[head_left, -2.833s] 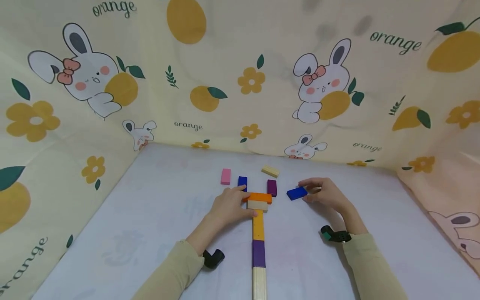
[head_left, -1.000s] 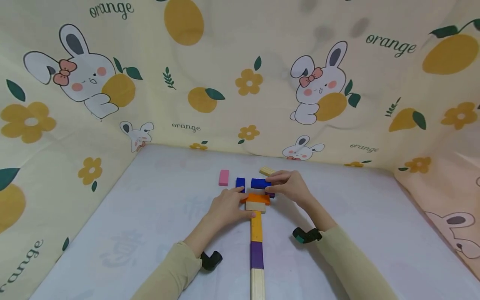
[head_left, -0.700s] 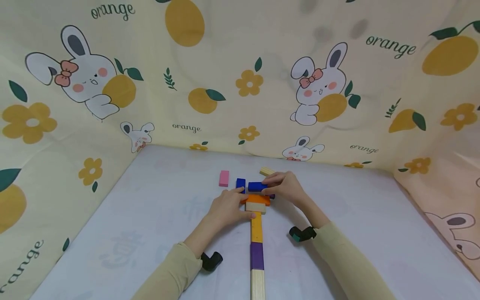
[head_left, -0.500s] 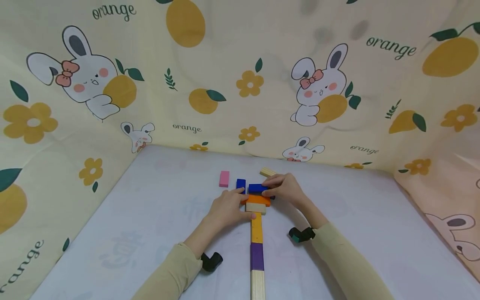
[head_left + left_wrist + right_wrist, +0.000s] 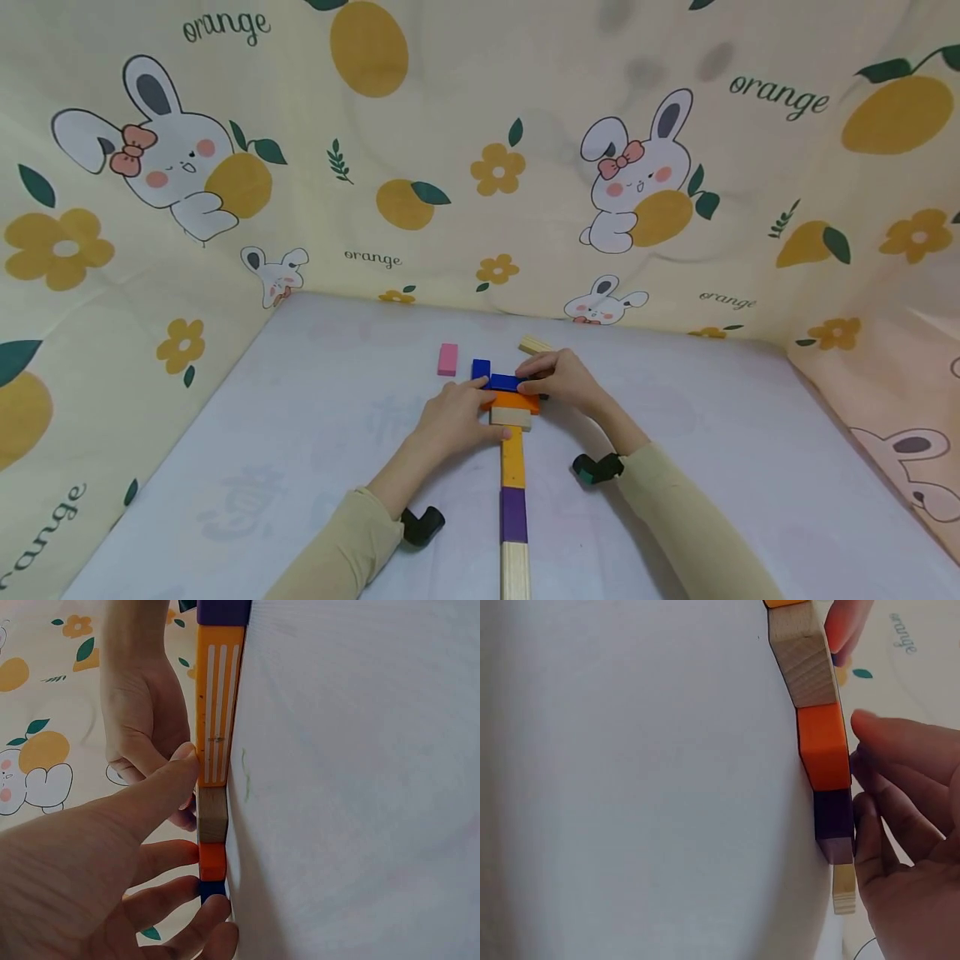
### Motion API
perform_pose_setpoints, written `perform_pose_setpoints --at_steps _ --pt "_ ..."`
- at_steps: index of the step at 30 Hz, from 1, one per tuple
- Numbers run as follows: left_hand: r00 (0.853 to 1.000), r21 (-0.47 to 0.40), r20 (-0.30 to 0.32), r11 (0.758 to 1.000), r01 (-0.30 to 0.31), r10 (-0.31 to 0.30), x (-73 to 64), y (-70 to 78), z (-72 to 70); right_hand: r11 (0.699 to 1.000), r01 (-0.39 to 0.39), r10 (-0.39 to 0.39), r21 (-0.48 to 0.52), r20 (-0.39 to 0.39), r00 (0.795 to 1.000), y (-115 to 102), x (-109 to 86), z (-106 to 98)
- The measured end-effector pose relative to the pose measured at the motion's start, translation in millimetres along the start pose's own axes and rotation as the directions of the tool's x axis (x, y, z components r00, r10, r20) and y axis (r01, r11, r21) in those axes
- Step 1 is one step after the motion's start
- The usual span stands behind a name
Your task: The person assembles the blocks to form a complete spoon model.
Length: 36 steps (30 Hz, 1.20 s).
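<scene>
My right hand [image 5: 566,383] pinches a blue block [image 5: 504,382] between thumb and fingers, just behind a crosswise orange block [image 5: 517,402]. My left hand [image 5: 450,417] touches the row from the left side. Its thumb lies at the yellow-orange block [image 5: 217,712], while its fingertips reach the orange block's end and another blue block [image 5: 481,367]. Between the orange and yellow-orange blocks sits a plain wooden block [image 5: 511,418]. A dark purple block [image 5: 833,814] stands against the orange one in the right wrist view; the right hand mostly hides it from the head camera.
Toward the near edge the row continues with a purple block [image 5: 513,515] and a pale wooden block [image 5: 515,571]. Behind it lie a pink block [image 5: 447,359] and a loose pale block [image 5: 535,343]. A printed cloth [image 5: 420,275] surrounds the white tabletop [image 5: 315,467].
From the right side, my right hand has carried the blue block left, over the dark purple one, and brought it close behind the orange block. My left hand has stayed at the row.
</scene>
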<state>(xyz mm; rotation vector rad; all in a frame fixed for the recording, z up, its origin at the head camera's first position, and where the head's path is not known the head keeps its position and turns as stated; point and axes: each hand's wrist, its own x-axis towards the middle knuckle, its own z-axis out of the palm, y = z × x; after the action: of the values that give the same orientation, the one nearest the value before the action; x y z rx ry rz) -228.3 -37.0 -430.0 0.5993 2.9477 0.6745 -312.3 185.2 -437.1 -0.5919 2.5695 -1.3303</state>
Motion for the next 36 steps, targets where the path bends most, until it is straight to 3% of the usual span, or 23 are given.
perform_pose_setpoints --at_steps 36 --pt "1.0 -0.014 -0.013 1.0 0.001 -0.001 -2.5 0.9 0.1 0.996 -0.047 0.05 0.081 -0.032 0.998 -2 -0.5 10"
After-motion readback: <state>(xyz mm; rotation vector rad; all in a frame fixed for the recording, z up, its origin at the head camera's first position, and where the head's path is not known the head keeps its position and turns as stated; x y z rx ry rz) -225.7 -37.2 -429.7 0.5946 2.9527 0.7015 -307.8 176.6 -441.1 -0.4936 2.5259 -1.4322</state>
